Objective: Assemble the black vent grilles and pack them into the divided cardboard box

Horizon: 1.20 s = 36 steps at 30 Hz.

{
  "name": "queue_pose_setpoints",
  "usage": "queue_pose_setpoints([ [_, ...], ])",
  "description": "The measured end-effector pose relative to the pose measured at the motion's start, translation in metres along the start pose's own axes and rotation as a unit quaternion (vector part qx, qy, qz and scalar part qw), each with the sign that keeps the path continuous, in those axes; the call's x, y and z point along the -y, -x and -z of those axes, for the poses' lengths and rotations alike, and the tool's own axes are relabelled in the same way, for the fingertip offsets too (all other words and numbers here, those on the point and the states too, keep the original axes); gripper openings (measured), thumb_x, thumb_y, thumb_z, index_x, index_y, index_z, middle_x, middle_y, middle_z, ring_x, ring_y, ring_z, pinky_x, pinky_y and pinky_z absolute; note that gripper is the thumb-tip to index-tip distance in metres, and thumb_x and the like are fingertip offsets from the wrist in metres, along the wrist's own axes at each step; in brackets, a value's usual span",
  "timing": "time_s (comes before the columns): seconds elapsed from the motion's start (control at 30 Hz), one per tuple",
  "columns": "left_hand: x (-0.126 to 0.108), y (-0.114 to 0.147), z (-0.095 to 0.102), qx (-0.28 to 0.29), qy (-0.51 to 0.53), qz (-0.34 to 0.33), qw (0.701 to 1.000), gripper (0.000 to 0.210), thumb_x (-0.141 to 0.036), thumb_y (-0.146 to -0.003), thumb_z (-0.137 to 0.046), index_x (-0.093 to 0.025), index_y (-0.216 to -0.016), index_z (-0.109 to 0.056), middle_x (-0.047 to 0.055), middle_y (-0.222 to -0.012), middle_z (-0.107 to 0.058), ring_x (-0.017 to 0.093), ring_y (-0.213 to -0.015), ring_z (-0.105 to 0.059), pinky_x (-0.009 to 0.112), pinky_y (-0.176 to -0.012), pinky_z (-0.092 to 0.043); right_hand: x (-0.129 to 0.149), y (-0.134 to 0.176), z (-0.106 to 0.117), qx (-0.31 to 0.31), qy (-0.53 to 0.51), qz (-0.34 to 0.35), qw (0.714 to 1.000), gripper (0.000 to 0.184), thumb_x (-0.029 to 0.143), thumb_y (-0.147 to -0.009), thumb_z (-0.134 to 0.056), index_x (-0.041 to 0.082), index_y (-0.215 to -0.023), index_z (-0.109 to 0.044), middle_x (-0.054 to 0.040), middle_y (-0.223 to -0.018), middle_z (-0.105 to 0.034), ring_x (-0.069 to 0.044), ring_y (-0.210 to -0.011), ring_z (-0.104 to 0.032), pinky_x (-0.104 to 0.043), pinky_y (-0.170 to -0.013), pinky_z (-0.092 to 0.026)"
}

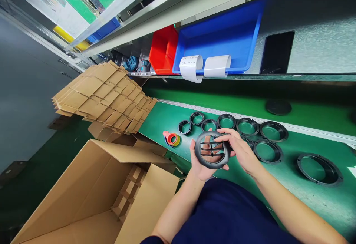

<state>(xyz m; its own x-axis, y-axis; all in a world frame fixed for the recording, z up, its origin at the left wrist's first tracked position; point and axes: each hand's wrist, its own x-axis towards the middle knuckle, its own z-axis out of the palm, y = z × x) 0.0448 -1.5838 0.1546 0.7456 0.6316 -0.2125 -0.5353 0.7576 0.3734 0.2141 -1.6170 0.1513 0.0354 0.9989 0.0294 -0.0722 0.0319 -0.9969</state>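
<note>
A black round air vent (226, 154) with a wide smooth rim and thin crossing slats is held over the front edge of the green bench. My left hand (199, 169) is closed around its left and lower side, and some of its fingers show through the openings. On the upper right, my right hand (241, 150) grips the rim, with its fingertips reaching the slats. Several black rings (248, 127) lie on the bench just beyond my hands, and part of one is hidden behind the right hand. Farther right is another black ring (319, 168).
Rolls of coloured tape (172, 139) sit left of the rings. An open cardboard box (83, 184) with dividers inside stands at lower left, below stacked cardboard dividers (108, 95). The shelf above holds a red bin (164, 51), a blue bin (219, 36) and a phone (277, 52).
</note>
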Motion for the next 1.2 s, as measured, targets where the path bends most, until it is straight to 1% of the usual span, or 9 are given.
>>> queue_pose_setpoints([
  [0.13, 0.000, -0.002, 0.002, -0.012, 0.008, 0.013, 1.000, 0.090, -0.080, -0.082, -0.051, -0.039, -0.156, -0.019, 0.020, -0.148, -0.046, 0.049, -0.122, -0.054, 0.050, -0.073, -0.056, -0.008, 0.000, 0.004, -0.012, 0.017, -0.008, 1.000, 0.055, 0.061, -0.103, -0.032, 0.026, -0.109, -0.074, -0.0071, -0.143, -0.047, -0.028, -0.124, -0.048, -0.025, -0.058, -0.055],
  [0.27, -0.002, -0.005, 0.011, -0.041, 0.024, 0.037, 0.998, 0.089, -0.081, -0.080, -0.053, -0.033, -0.153, -0.032, 0.022, -0.145, -0.050, 0.049, -0.124, -0.053, 0.060, -0.088, -0.050, -0.022, -0.003, 0.001, -0.056, 0.094, 0.064, 0.992, 0.059, 0.054, -0.106, -0.018, 0.030, -0.121, -0.069, -0.0065, -0.139, -0.052, -0.026, -0.129, -0.045, -0.046, -0.100, -0.050],
  [0.47, -0.010, -0.007, 0.059, -0.071, 0.104, -0.005, 0.992, 0.053, -0.053, -0.102, -0.036, -0.016, -0.118, -0.070, 0.014, -0.121, -0.070, 0.027, -0.111, -0.066, 0.044, -0.102, -0.050, -0.056, 0.006, -0.018, 0.040, 0.373, 0.248, 0.893, 0.065, 0.064, -0.098, -0.045, 0.013, -0.136, -0.056, -0.0165, -0.147, -0.047, -0.032, -0.138, -0.034, -0.059, -0.120, -0.019],
  [0.57, -0.009, -0.017, 0.081, -0.041, 0.106, 0.071, 0.991, 0.054, -0.056, -0.101, -0.034, -0.020, -0.123, -0.068, 0.013, -0.127, -0.067, 0.031, -0.115, -0.064, 0.055, -0.102, -0.050, -0.073, 0.011, -0.016, 0.102, 0.409, 0.200, 0.885, 0.077, 0.064, -0.091, -0.060, 0.008, -0.142, -0.048, -0.0202, -0.155, -0.035, -0.032, -0.146, -0.021, -0.055, -0.123, -0.011],
  [0.73, 0.018, -0.044, 0.055, -0.196, 0.000, 0.113, 0.974, 0.046, -0.049, -0.098, -0.049, -0.017, -0.126, -0.067, 0.013, -0.127, -0.067, 0.034, -0.125, -0.058, 0.048, -0.112, -0.043, -0.078, 0.010, -0.004, 0.075, 0.364, 0.034, 0.928, 0.123, 0.064, -0.065, -0.082, 0.013, -0.158, -0.020, -0.0242, -0.162, -0.005, -0.040, -0.149, -0.005, -0.060, -0.119, -0.018],
  [0.87, 0.038, -0.069, 0.026, -0.218, -0.057, 0.220, 0.949, 0.067, -0.063, -0.095, -0.050, -0.027, -0.150, -0.040, 0.014, -0.131, -0.064, 0.034, -0.131, -0.052, 0.055, -0.112, -0.039, -0.088, 0.018, 0.045, -0.048, 0.361, -0.039, 0.931, 0.131, 0.054, -0.056, -0.087, 0.027, -0.159, -0.012, -0.0175, -0.153, -0.023, -0.039, -0.139, -0.028, -0.053, -0.113, -0.032],
  [1.0, 0.040, -0.086, 0.029, -0.183, -0.123, 0.267, 0.938, 0.067, -0.064, -0.096, -0.046, -0.039, -0.154, -0.025, 0.015, -0.142, -0.054, 0.033, -0.132, -0.051, 0.062, -0.112, -0.034, -0.123, 0.068, 0.137, -0.347, 0.489, -0.182, 0.779, 0.115, 0.051, -0.065, -0.081, 0.015, -0.156, -0.023, -0.0242, -0.142, -0.030, -0.043, -0.129, -0.035, -0.058, -0.108, -0.031],
  [1.07, 0.038, -0.091, 0.038, -0.191, -0.140, 0.271, 0.933, 0.061, -0.049, -0.101, -0.047, -0.031, -0.155, -0.025, 0.017, -0.142, -0.054, 0.031, -0.132, -0.052, 0.055, -0.115, -0.033, -0.146, 0.098, 0.176, -0.374, 0.543, -0.237, 0.713, 0.111, 0.057, -0.069, -0.077, 0.013, -0.156, -0.024, -0.0260, -0.140, -0.031, -0.045, -0.128, -0.036, -0.060, -0.107, -0.030],
  [1.2, 0.033, -0.094, 0.054, -0.247, -0.158, 0.279, 0.914, 0.055, -0.032, -0.102, -0.045, -0.018, -0.153, -0.030, 0.018, -0.141, -0.056, 0.029, -0.131, -0.053, 0.046, -0.119, -0.032, -0.181, 0.130, 0.212, -0.340, 0.586, -0.298, 0.672, 0.109, 0.070, -0.076, -0.066, 0.016, -0.158, -0.018, -0.0263, -0.144, -0.031, -0.044, -0.132, -0.035, -0.063, -0.109, -0.023],
])
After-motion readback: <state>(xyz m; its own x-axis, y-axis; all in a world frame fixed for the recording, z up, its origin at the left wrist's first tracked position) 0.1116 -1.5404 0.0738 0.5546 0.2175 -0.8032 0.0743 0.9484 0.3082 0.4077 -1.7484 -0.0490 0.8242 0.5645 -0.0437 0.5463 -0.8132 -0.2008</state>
